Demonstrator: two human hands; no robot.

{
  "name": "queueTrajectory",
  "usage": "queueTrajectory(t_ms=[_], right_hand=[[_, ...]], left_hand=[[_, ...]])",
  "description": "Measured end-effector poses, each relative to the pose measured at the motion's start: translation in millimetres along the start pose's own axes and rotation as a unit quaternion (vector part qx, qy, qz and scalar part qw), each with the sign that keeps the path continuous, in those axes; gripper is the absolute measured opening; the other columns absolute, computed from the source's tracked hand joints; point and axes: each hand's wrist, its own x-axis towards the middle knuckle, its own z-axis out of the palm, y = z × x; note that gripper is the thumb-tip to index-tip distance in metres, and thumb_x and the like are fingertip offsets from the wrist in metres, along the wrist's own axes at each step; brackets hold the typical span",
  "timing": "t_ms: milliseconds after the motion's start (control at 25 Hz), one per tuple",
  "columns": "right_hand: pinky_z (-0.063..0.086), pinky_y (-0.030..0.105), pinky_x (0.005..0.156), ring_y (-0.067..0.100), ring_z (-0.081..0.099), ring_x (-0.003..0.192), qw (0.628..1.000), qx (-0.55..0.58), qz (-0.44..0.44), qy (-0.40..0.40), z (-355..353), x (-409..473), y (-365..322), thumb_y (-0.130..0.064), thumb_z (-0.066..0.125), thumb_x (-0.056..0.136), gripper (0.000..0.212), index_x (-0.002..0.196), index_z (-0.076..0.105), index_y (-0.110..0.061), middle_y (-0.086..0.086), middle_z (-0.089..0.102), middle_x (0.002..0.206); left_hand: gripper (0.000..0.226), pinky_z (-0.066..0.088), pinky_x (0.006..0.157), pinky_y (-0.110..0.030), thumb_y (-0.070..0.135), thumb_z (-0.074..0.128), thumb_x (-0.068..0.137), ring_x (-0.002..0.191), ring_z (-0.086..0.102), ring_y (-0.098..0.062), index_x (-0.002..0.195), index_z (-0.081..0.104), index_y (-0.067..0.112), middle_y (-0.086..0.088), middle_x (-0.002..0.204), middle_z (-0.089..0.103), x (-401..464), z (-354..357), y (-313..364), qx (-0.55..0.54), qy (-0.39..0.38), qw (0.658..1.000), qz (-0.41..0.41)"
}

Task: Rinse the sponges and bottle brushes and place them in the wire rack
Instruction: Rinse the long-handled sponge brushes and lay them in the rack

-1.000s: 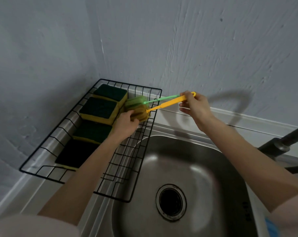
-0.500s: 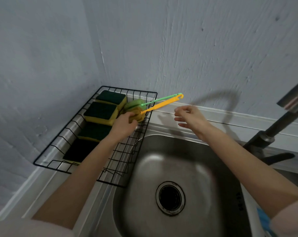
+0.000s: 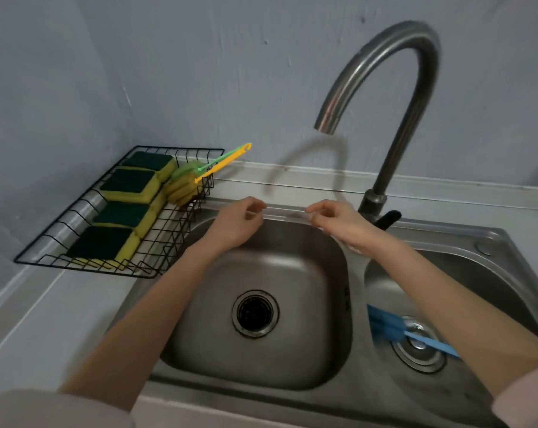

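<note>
A pale grey countertop [image 3: 45, 316] runs into the corner of the two walls. A double stainless steel sink [image 3: 505, 242] is set in it. A black wire rack [image 3: 39, 261] stands on the countertop, to the left of the sink; its right edge reaches over the sink's flat rim. A dark gooseneck faucet [image 3: 394, 143] rises from the back rim of the sink, between the two basins. In the right basin [image 3: 493, 282] a blue bottle brush [image 3: 388, 327] lies across the drain [image 3: 419, 344].

Only a small dark marking on the sink [image 3: 347, 299] divider — too blurred to read.
</note>
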Motion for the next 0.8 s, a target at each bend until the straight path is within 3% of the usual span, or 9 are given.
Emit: queueTrajectory(t_ms=[120, 200, 280, 400, 600, 720, 800], right_hand=[[0.042, 0.012, 0.070, 0.012, 0.053, 0.082, 1.000, -0.026, 0.013, -0.002, -31, -29, 30, -0.013, 0.052, 0.088, 0.024, 0.110, 0.060, -0.010, 0.009, 0.059, 0.095], [0.043, 0.022, 0.084, 0.015, 0.055, 0.090, 0.999, -0.035, 0.025, -0.004, -53, -45, 51, -0.012, 0.052, 0.088, 0.025, 0.112, 0.060, -0.010, 0.014, 0.064, 0.105], [0.043, 0.031, 0.090, 0.022, 0.058, 0.097, 0.998, -0.048, 0.032, -0.003, -71, -57, 72, -0.012, 0.053, 0.088, 0.026, 0.112, 0.061, -0.009, 0.017, 0.064, 0.115], [0.042, 0.034, 0.097, 0.029, 0.058, 0.110, 0.996, -0.067, 0.056, -0.012, -94, -68, 108, -0.011, 0.053, 0.088, 0.026, 0.113, 0.060, -0.007, 0.018, 0.064, 0.115], [0.040, 0.025, 0.086, 0.024, 0.059, 0.108, 0.986, -0.119, 0.115, -0.034, -113, -71, 179, -0.014, 0.055, 0.086, 0.026, 0.111, 0.061, -0.012, 0.010, 0.065, 0.111], [0.041, 0.027, 0.083, 0.021, 0.060, 0.100, 0.966, -0.212, 0.129, -0.069, -111, -73, 222, -0.019, 0.053, 0.086, 0.024, 0.108, 0.062, -0.015, 0.007, 0.067, 0.112], [0.045, 0.031, 0.087, 0.023, 0.059, 0.104, 0.951, -0.258, 0.135, -0.101, -107, -69, 245, -0.020, 0.053, 0.085, 0.026, 0.110, 0.060, -0.014, 0.010, 0.066, 0.115]], left_hand=[[0.028, 0.036, 0.083, -0.017, 0.009, 0.050, 0.088, 0.111, 0.058, -0.026, 0.115, 0.056, 0.004, -0.015, 0.122, 0.062, -12, 41, 32, -0.006, -0.015, 1.000, 0.020], [0.029, 0.035, 0.089, -0.019, 0.010, 0.051, 0.088, 0.112, 0.058, -0.026, 0.115, 0.056, 0.005, -0.015, 0.121, 0.063, -20, 70, 55, -0.003, -0.028, 0.999, 0.022], [0.029, 0.037, 0.094, -0.024, 0.011, 0.051, 0.087, 0.112, 0.058, -0.026, 0.115, 0.057, 0.007, -0.014, 0.120, 0.063, -24, 96, 72, 0.004, -0.040, 0.999, 0.025], [0.028, 0.038, 0.088, -0.021, 0.010, 0.053, 0.086, 0.107, 0.060, -0.027, 0.113, 0.059, 0.007, -0.015, 0.116, 0.065, -28, 138, 94, 0.011, -0.067, 0.997, 0.041], [0.039, 0.040, 0.103, -0.034, 0.013, 0.051, 0.087, 0.120, 0.051, -0.028, 0.125, 0.048, 0.007, -0.015, 0.130, 0.055, -20, 206, 107, 0.085, -0.180, 0.978, 0.065], [0.048, 0.036, 0.106, -0.040, 0.017, 0.050, 0.087, 0.126, 0.042, -0.030, 0.133, 0.038, 0.010, -0.015, 0.138, 0.044, -12, 244, 104, 0.170, -0.255, 0.950, 0.064], [0.052, 0.035, 0.107, -0.042, 0.017, 0.051, 0.086, 0.127, 0.039, -0.031, 0.135, 0.034, 0.011, -0.014, 0.141, 0.040, -9, 266, 100, 0.208, -0.285, 0.934, 0.060]])
